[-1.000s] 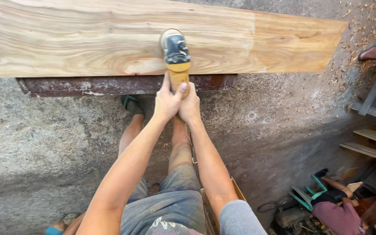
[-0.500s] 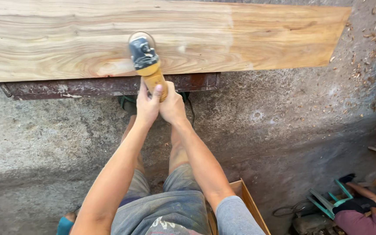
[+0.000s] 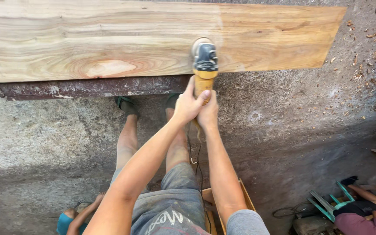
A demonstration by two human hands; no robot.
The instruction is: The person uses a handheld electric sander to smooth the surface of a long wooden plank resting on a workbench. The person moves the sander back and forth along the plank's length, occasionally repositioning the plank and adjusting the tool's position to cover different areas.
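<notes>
A yellow and black angle grinder [image 3: 204, 65] rests with its head on a long wooden plank [image 3: 109, 39], near the plank's front edge. Both of my hands wrap its yellow handle: my left hand [image 3: 187, 105] on the left side, my right hand [image 3: 208, 112] on the right, touching each other. The plank is pale on the left and more golden to the right of the grinder. It lies on a rusty metal frame [image 3: 88, 87]. The grinder's cord [image 3: 196, 152] hangs down between my arms.
My legs and green sandals [image 3: 125, 104] stand on a dusty concrete floor [image 3: 292, 130] strewn with wood chips at the upper right. A person crouches at the lower right [image 3: 362, 209] beside a green frame [image 3: 327, 204]. A wooden box [image 3: 244, 204] sits behind me. Another person's arm [image 3: 81, 215] shows lower left.
The grinder and both hands slid left along the plank, then came back to the right, past the oval grain pattern. The view has shifted slightly.
</notes>
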